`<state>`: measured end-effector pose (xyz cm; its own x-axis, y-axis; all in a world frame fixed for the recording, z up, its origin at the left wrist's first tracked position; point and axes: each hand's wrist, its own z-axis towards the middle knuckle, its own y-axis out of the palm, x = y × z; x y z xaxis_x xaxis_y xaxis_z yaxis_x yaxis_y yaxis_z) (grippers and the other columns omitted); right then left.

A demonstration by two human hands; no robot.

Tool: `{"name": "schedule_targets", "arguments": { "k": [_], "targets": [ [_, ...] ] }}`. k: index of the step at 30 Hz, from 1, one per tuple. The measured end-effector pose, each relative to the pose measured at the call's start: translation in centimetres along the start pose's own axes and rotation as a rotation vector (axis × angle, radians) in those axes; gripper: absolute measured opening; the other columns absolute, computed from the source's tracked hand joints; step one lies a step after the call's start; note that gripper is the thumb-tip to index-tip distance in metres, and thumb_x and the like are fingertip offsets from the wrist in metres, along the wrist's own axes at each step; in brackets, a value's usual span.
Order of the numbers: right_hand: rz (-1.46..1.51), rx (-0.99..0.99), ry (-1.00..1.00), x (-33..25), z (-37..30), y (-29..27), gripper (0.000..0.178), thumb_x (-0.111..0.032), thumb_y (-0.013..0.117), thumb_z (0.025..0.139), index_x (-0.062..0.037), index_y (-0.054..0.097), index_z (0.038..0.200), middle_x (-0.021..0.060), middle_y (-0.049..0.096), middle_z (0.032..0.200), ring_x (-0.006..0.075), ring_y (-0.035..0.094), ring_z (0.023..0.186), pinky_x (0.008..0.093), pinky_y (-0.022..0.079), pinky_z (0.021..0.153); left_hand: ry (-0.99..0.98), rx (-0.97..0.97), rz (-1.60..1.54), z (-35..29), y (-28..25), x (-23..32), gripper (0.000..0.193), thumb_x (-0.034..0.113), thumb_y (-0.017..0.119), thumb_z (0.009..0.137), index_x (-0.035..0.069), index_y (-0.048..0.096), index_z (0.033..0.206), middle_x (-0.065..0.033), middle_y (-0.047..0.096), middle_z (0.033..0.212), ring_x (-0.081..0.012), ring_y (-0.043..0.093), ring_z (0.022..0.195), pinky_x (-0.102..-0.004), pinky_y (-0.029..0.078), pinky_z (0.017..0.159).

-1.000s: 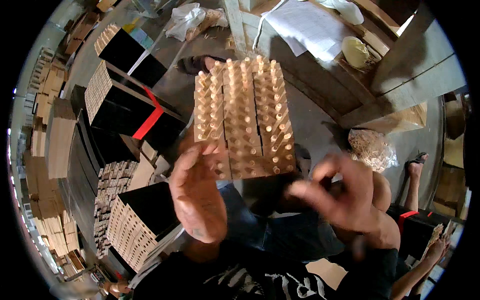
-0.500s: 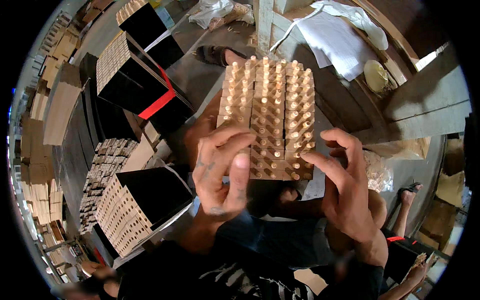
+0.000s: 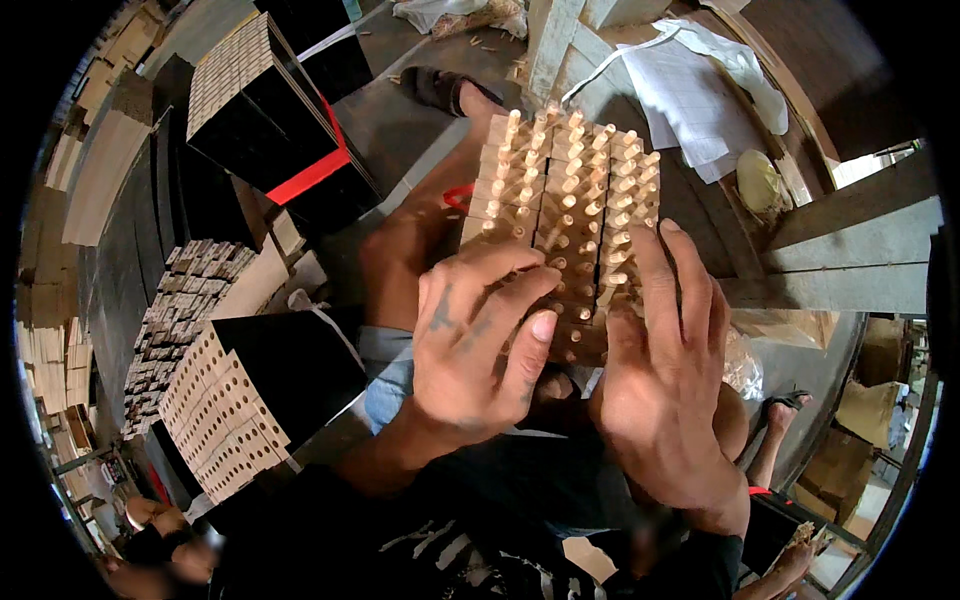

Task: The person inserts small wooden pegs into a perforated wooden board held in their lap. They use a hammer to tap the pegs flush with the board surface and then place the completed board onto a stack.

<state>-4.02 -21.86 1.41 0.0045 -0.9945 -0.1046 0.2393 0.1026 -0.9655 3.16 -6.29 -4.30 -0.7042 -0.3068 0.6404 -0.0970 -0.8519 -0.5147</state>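
Observation:
A bundle of wooden pieces [image 3: 487,190] stands upright before me, their pale ends facing up. Rows of wooden dowels [image 3: 568,203] stick up from these ends, some leaning slightly. My left hand [image 3: 470,340] is over the near left part of the bundle, fingers bent and thumb apart from them, with nothing visible between. At the near right, my right hand [image 3: 665,370] lies along the bundle's edge. Its index and middle fingers stretch forward beside the outer dowels, and its thumb is near the dowels. Both hands hide the nearest dowels.
On the left stand black-sided bundles, one with drilled ends [image 3: 225,410] and one with a red strap [image 3: 310,178]. Beside them is a stack of boards [image 3: 190,310]. Papers [image 3: 690,110] lie on a wooden ledge at the right, next to a grey-painted beam [image 3: 860,245].
My left hand has moved right and its thumb now stands apart from the fingers. My right hand has advanced over the bundle's right edge. The view has shifted, and the bundle appears farther right and tilted.

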Motion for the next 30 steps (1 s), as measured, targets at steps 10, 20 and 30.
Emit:
{"name": "schedule_targets", "arguments": {
  "k": [10, 20, 30],
  "targets": [
    [-0.24, -0.092, -0.048, -0.8, -0.6, 0.4, 0.04, -0.007, 0.061, 0.08, 0.0125, 0.06, 0.114, 0.0241, 0.044, 0.146, 0.0411, 0.039, 0.138, 0.0558, 0.037, 0.104, -0.009, -0.009, -0.061, -0.2, 0.4, -0.2, 0.023, 0.013, 0.065, 0.089, 0.0, 0.067, 0.108, -0.0122, 0.062, 0.116, -0.0323, 0.058, 0.105, -0.0416, 0.043, 0.092],
    [0.747, 0.279, 0.384, 4.3, -2.0, -2.9, 0.017, 0.006, 0.062, 0.086, 0.0029, 0.06, 0.104, 0.021, 0.058, 0.126, 0.0269, 0.06, 0.114, 0.0356, 0.047, 0.095, -0.096, 0.042, -0.133, 0.4, 0.1, 1.3, 0.022, 0.009, 0.072, 0.082, 0.002, 0.07, 0.103, -0.0113, 0.064, 0.111, -0.0291, 0.06, 0.102, -0.0377, 0.043, 0.091],
    [0.963, 0.329, 0.437, 6.3, -3.9, -4.8, 0.02, 0.007, 0.076, 0.073, 0.0003, 0.058, 0.079, 0.0207, 0.071, 0.091, 0.0199, 0.068, 0.078, 0.0286, 0.053, 0.073, 0.084, -0.454, 0.31, 2.9, 0.4, 3.5, 0.022, 0.02, 0.077, 0.079, 0.014, 0.079, 0.1, -0.0096, 0.044, 0.151, -0.0359, 0.033, 0.144, -0.0608, 0.018, 0.116]
  ]
}}
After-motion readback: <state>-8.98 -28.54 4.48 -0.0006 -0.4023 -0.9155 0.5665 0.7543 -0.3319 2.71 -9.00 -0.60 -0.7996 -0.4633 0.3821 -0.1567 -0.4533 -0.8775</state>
